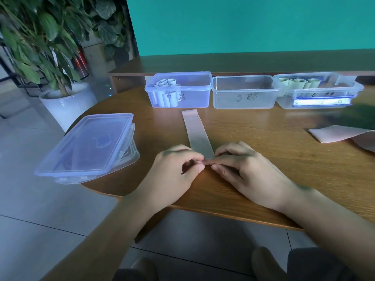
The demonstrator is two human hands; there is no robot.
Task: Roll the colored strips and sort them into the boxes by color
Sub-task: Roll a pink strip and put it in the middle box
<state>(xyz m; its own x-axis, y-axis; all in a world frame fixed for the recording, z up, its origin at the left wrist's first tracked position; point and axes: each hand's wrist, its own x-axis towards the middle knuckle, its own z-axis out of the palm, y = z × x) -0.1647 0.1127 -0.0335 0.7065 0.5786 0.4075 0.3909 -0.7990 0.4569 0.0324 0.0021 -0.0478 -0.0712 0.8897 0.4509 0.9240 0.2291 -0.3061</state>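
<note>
Wooden table: left hand and right hand pinch pink strip's near end; strip points 12 o'clock toward boxes.

I see a pale pink strip running away from my two hands over the brown wood-grain table. Beyond my left hand, a blue-tinted clear box holds white rolls. Beyond my right hand, a clear box bears black scribbles. Farther right, pale green rolls. Behind, a teal wall.
</note>
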